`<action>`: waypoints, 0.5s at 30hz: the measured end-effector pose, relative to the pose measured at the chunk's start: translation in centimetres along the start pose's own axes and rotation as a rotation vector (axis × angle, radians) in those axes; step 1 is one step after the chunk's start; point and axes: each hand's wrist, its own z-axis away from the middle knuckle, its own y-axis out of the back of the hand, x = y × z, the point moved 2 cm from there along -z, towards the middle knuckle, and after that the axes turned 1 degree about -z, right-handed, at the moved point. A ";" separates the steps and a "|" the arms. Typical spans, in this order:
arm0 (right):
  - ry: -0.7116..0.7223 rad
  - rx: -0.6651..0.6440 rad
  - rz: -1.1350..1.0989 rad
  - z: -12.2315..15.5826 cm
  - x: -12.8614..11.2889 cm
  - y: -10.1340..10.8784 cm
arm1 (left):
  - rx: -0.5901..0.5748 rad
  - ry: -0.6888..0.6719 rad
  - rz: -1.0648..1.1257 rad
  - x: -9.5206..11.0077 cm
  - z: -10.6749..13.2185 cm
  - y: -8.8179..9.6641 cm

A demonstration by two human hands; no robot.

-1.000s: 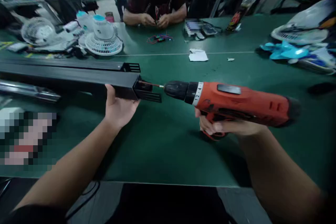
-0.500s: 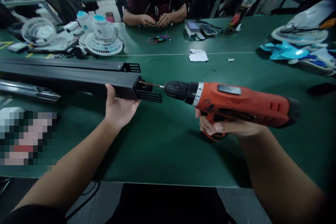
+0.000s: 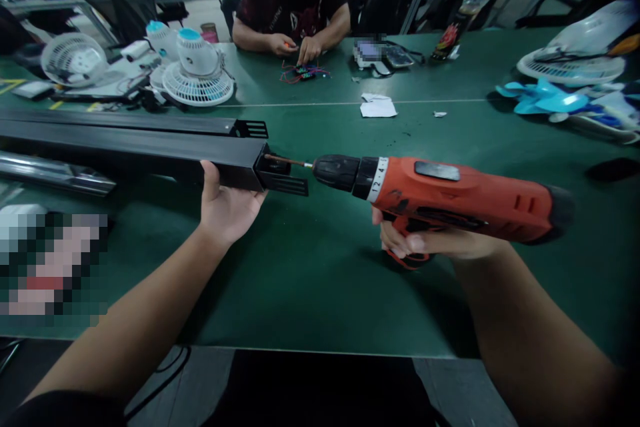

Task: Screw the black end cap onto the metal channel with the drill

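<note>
My left hand (image 3: 231,210) grips a long black metal housing (image 3: 200,153) near its right end, thumb on the front side and the fingers hidden underneath. Slotted tabs stick out of that end. In my right hand (image 3: 407,240) is an orange-red cordless drill (image 3: 460,197), held by its handle. Its black chuck (image 3: 335,170) points left. A long thin driver bit (image 3: 287,160) reaches from the chuck into the housing's open end; what its tip touches is hidden inside. A second black housing (image 3: 190,121) lies just behind the first.
A shiny metal tube (image 3: 55,173) lies at left, near a blurred-out item (image 3: 60,263). White fan parts (image 3: 197,83) stand at back left, blue fan blades (image 3: 545,97) at right. Folded white paper (image 3: 377,107) lies mid-table. Across the table, a person (image 3: 293,7) handles a wired circuit board (image 3: 305,73).
My hands, the drill and the housing look unmoved. The person opposite has lowered one hand to the wired board and holds the other apart from it.
</note>
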 end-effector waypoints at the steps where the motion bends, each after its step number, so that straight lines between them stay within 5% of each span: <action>1: 0.001 -0.002 -0.002 0.0 0.0 0.0 | 0.005 -0.004 0.004 0.0 0.0 0.0; 15: -0.008 0.003 0.006 0.2 0.2 0.1 | 0.010 0.005 0.026 0.1 0.2 -0.5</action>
